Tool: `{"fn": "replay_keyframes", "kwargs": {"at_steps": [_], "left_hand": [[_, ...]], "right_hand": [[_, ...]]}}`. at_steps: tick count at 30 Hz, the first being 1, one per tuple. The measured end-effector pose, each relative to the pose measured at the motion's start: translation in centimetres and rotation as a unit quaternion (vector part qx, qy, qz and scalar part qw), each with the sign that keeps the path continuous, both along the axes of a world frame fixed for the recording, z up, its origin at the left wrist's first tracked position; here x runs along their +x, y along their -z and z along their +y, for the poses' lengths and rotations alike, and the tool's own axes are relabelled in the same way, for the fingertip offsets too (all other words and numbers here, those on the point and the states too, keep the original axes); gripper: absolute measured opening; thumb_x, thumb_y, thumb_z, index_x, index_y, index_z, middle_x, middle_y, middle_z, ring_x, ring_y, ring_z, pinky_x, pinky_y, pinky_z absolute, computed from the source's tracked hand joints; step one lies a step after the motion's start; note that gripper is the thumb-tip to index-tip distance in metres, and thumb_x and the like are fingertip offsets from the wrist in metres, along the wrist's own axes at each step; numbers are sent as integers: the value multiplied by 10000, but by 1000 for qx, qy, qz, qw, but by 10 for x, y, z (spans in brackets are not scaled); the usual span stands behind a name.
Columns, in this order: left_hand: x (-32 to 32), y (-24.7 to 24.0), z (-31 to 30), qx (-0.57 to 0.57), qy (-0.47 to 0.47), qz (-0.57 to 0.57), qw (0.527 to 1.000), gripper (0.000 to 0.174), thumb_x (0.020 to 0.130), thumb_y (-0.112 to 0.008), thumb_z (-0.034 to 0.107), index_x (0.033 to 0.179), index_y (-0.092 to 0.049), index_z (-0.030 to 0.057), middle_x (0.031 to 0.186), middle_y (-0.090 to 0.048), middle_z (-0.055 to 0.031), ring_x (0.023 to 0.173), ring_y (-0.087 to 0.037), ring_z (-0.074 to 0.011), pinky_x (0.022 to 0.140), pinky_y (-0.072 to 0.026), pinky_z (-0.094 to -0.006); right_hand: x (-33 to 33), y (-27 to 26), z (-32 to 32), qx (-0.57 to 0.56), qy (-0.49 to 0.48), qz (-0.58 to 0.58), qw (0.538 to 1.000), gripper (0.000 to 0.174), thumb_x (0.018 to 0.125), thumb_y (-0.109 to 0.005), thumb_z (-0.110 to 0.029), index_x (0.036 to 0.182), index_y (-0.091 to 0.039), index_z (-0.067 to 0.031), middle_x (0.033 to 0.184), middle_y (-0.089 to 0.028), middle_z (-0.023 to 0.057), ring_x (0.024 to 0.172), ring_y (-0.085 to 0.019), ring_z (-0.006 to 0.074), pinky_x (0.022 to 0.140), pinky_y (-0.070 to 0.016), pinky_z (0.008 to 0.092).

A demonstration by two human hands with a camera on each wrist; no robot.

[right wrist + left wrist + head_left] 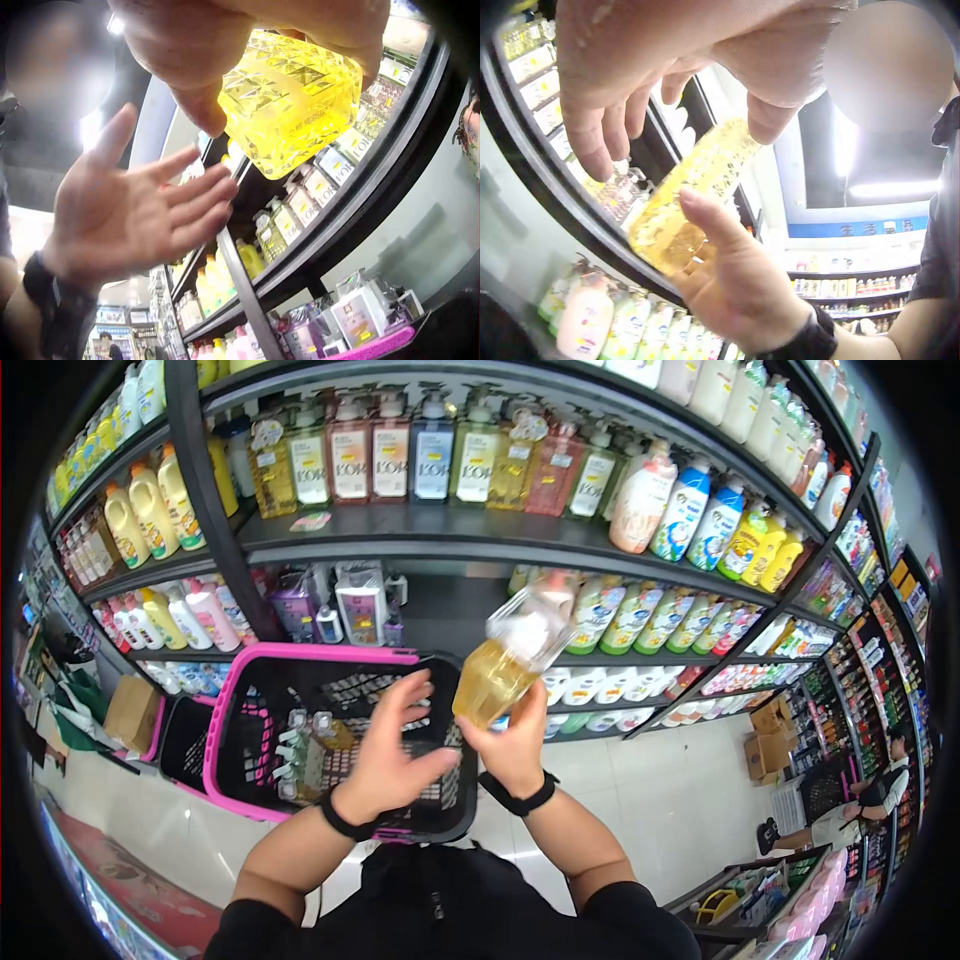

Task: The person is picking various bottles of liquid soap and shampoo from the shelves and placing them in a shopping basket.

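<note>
Amber and clear, the bottle (490, 682) tilts in the right hand (515, 748), whose thumb and fingers grip its lower body; the left hand (388, 752) is open beside it, fingers spread, palm towards the bottle, not touching it. Below the left hand sits the basket (213, 735), black with a pink rim, with more bottles (297, 755) in it; ahead of both hands runs the shelf (420, 528), lined with pump bottles (432, 455).

From where I'm standing, the bottle looks full, so I'd guess it's fairly heavy for its size, and stiff; the cut faces should give fingers some bite, though they'd turn slippery if wet; glass or plastic I can't tell, so I'd treat it as breakable; the broad body seems the place to hold, the blurred top likely the weaker part.
</note>
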State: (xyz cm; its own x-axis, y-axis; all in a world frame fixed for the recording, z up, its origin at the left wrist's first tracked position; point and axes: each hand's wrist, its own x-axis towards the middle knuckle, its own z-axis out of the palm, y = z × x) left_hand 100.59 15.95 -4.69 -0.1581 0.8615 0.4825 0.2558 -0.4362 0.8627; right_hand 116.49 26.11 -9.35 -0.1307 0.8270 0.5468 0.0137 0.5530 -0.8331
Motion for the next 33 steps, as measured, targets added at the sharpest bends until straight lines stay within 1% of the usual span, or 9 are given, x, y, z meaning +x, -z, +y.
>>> {"fn": "replay_keyframes", "kwargs": {"at_steps": [4, 7, 10, 15, 17, 21, 24, 26, 33], "left_hand": [[11, 12, -8, -41, -28, -6, 999, 887, 763, -866, 157, 1451, -339, -31, 1377, -517, -176, 1253, -563, -257, 1066, -460, -419], [-13, 18, -11, -93, 89, -226, 966, 715, 857, -751, 10, 1439, -338, -5, 1381, -526, -133, 1291, -542, -225, 1100, -444, -400], [-48, 26, -22, -136, 174, -256, 941, 722, 877, -752, 29, 1459, -327, 1, 1400, -517, -116, 1321, -520, -222, 1116, -428, -398], [-93, 42, -35, -184, 234, -67, 952, 800, 853, -804, 113, 1477, -318, -7, 1394, -523, -143, 1294, -533, -231, 1108, -419, -394], [-114, 27, -39, -203, 204, 73, 955, 936, 796, -859, 155, 1518, -284, 0, 1403, -507, -176, 1293, -525, -263, 1121, -399, -404], [-163, 22, -44, -129, 201, 8, 971, 1122, 717, -915, 166, 1579, -206, 44, 1425, -469, -194, 1323, -483, -305, 1125, -395, -415], [-203, -14, -50, -135, 187, 171, 958, 1037, 708, -917, 242, 1543, -329, 62, 1478, -478, -152, 1341, -505, -301, 1111, -410, -434], [-222, -13, -45, -84, 208, 249, 942, 853, 770, -853, 249, 1490, -432, 69, 1339, -572, -181, 1208, -590, -336, 1031, -478, -415], [-262, -6, -37, -90, 199, 388, 895, 691, 852, -761, 211, 1470, -472, 104, 1140, -585, -157, 1065, -608, -351, 897, -516, -408]], "right_hand": [[-6, 5, -55, 66, 29, -161, 984, 930, 619, -949, -228, 1327, -406, 35, 1262, -505, 223, 1170, -514, 409, 1013, -426, 478], [0, -9, -66, 5, -57, -223, 973, 847, 636, -937, -219, 1288, -457, 33, 1199, -554, 209, 1123, -547, 404, 992, -442, 476], [-6, -14, -60, -66, -157, -216, 961, 818, 711, -898, -189, 1368, -464, 33, 1294, -566, 223, 1232, -545, 368, 1060, -429, 448], [-41, -22, -59, -291, -341, -131, 884, 707, 774, -823, -42, 1383, -468, 11, 1242, -638, 105, 1165, -620, 219, 1006, -487, 362], [-60, -26, -65, -297, -323, -143, 887, 695, 771, -828, -45, 1368, -478, 10, 1227, -650, 106, 1155, -626, 213, 1006, -486, 356], [-95, 4, -75, -269, -274, -165, 909, 687, 746, -838, -21, 1339, -492, 23, 1232, -652, 124, 1152, -627, 210, 1002, -492, 349], [-125, 5, -81, -251, -262, -204, 909, 646, 758, -812, -2, 1322, -499, 33, 1241, -647, 152, 1145, -638, 233, 991, -501, 357], [-142, 10, -83, -215, -251, -250, 910, 642, 754, -824, -39, 1308, -508, 34, 1215, -657, 173, 1134, -650, 263, 979, -503, 363], [-189, 32, -89, -181, -187, -321, 911, 620, 731, -839, -113, 1241, -522, 39, 1146, -651, 226, 1111, -629, 402, 949, -502, 440]]}}
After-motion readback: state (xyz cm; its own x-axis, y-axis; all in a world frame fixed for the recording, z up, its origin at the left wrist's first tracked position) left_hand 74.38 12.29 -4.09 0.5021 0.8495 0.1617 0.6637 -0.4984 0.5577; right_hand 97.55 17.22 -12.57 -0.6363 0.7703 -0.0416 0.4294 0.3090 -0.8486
